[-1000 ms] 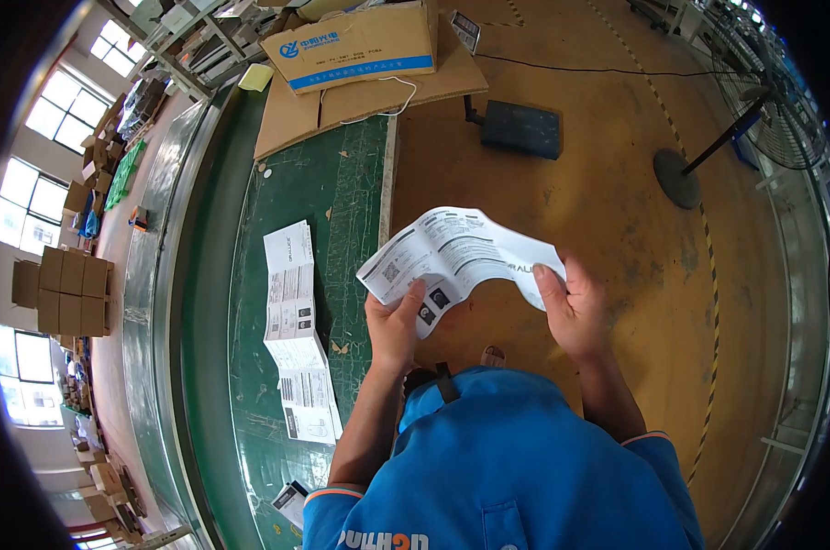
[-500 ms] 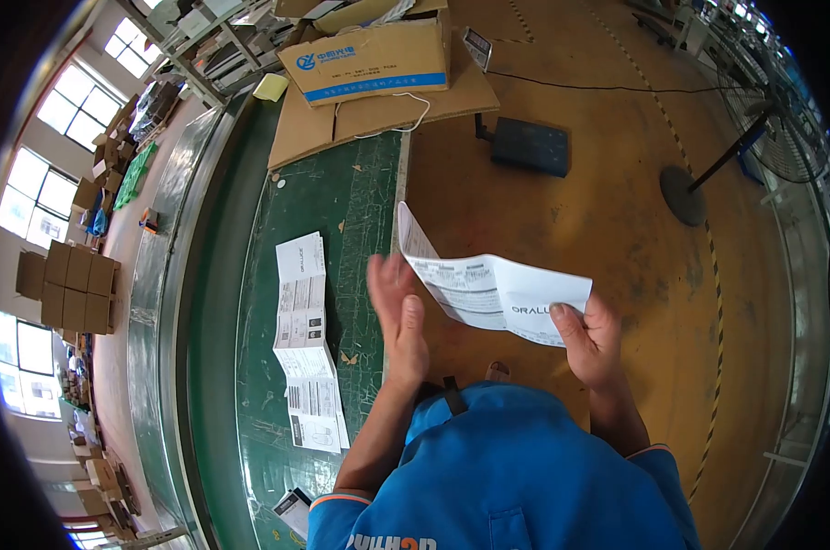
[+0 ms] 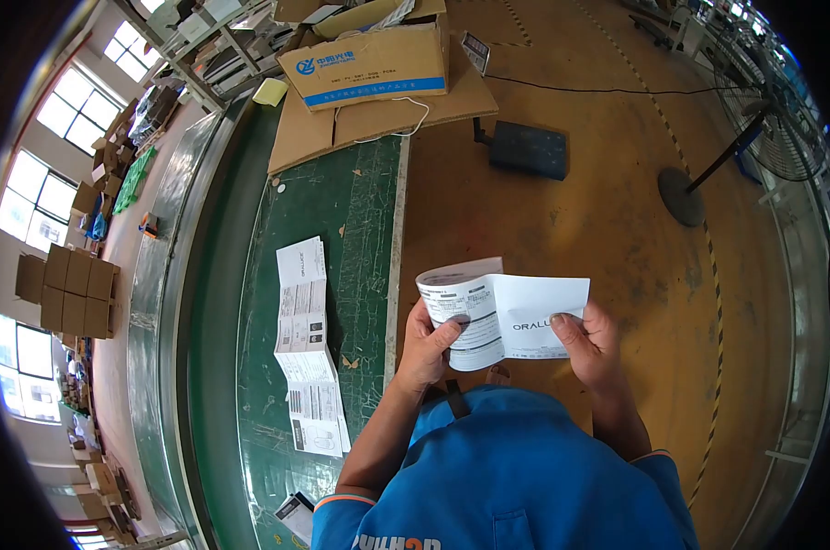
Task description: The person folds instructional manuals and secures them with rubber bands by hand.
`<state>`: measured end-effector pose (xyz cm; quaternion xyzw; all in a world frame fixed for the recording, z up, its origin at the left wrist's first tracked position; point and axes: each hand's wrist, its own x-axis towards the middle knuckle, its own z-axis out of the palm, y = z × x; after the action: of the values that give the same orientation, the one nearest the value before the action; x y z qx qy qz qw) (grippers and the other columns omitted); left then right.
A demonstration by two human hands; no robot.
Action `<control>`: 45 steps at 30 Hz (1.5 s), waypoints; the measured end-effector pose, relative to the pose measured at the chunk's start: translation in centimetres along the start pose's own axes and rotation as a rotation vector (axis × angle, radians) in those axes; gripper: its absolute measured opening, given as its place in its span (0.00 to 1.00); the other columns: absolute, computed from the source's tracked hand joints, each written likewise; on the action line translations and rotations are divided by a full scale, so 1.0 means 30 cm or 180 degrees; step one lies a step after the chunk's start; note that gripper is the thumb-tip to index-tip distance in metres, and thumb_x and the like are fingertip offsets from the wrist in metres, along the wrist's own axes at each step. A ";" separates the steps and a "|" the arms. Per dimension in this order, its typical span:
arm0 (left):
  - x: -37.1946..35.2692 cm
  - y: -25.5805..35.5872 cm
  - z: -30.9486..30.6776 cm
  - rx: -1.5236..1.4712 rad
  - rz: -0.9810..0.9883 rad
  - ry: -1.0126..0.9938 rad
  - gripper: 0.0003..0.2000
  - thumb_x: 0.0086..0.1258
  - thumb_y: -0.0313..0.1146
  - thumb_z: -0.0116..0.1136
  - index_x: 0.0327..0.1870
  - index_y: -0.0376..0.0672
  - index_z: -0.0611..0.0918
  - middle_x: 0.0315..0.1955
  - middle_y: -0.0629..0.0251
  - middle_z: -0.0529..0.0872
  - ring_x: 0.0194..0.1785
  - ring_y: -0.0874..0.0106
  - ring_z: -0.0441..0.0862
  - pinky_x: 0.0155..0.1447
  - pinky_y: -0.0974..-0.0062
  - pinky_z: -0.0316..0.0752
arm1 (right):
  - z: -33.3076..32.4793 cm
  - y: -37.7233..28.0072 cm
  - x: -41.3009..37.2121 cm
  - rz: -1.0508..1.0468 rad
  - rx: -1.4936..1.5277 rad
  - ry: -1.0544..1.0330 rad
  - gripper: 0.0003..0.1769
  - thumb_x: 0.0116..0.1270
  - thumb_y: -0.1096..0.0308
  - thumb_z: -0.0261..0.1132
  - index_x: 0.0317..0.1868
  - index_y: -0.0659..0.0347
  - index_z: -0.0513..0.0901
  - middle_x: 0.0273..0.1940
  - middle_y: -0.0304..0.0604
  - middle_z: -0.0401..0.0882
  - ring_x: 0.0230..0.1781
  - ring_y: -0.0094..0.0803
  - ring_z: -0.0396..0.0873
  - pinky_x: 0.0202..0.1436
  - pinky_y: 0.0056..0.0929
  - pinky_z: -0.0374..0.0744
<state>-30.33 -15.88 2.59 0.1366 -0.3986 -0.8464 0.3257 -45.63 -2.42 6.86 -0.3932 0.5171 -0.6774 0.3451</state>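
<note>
A folded printed leaflet is held up in front of my body. My left hand grips its left part, with the thumb on the printed face. The right edge, beside the printed brand word, is pinched in my right hand, thumb on top. The leaflet's left panel curls over at its upper edge. On the green bench to my left lies a stack of unfolded leaflets. Another small printed piece rests at the near end of the bench.
A cardboard box stands on flat cardboard at the bench's far end, with a white cord beside it. A dark flat object is over the brown floor. At the right stands a fan. Stacked cartons are far left.
My left hand has moved right from beside the leaflet and taken hold of its left part. The leaflet's left end has curled inward and its panels sit closer together.
</note>
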 end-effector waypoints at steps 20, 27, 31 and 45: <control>-0.041 -0.023 0.070 0.0521 -0.0042 0.0671 0.11 0.67 0.33 0.50 0.44 0.38 0.76 0.38 0.64 0.80 0.41 0.76 0.77 0.47 0.76 0.72 | 0.019 0.012 -0.006 -0.0182 -0.0899 0.0451 0.09 0.64 0.70 0.54 0.37 0.70 0.73 0.27 0.43 0.78 0.29 0.19 0.72 0.31 0.20 0.72; -0.047 -0.052 0.088 0.0462 0.0104 0.0877 0.11 0.67 0.31 0.48 0.48 0.37 0.73 0.41 0.62 0.79 0.44 0.72 0.77 0.50 0.73 0.72 | 0.048 -0.013 -0.025 -0.0650 -0.2608 0.0190 0.10 0.57 0.77 0.58 0.41 0.67 0.74 0.29 0.52 0.77 0.25 0.38 0.77 0.27 0.26 0.74; -0.044 -0.080 0.117 0.0829 0.0387 0.1006 0.11 0.68 0.30 0.46 0.49 0.36 0.73 0.41 0.63 0.79 0.44 0.74 0.76 0.50 0.75 0.72 | 0.093 0.024 -0.018 -0.1495 -0.3050 0.0012 0.22 0.50 0.81 0.59 0.49 0.71 0.70 0.43 0.54 0.76 0.33 0.42 0.79 0.34 0.35 0.77; -0.049 -0.111 0.101 0.0979 0.0959 0.1123 0.12 0.69 0.31 0.44 0.51 0.36 0.70 0.43 0.63 0.76 0.45 0.75 0.73 0.49 0.75 0.69 | 0.082 -0.009 0.016 -0.0480 -0.2223 0.0158 0.13 0.64 0.73 0.51 0.47 0.71 0.72 0.30 0.51 0.78 0.26 0.36 0.78 0.26 0.26 0.72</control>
<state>-32.18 -11.57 1.96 0.2689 -0.4753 -0.6811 0.4877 -43.68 -3.81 7.59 -0.5078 0.6952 -0.4928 0.1263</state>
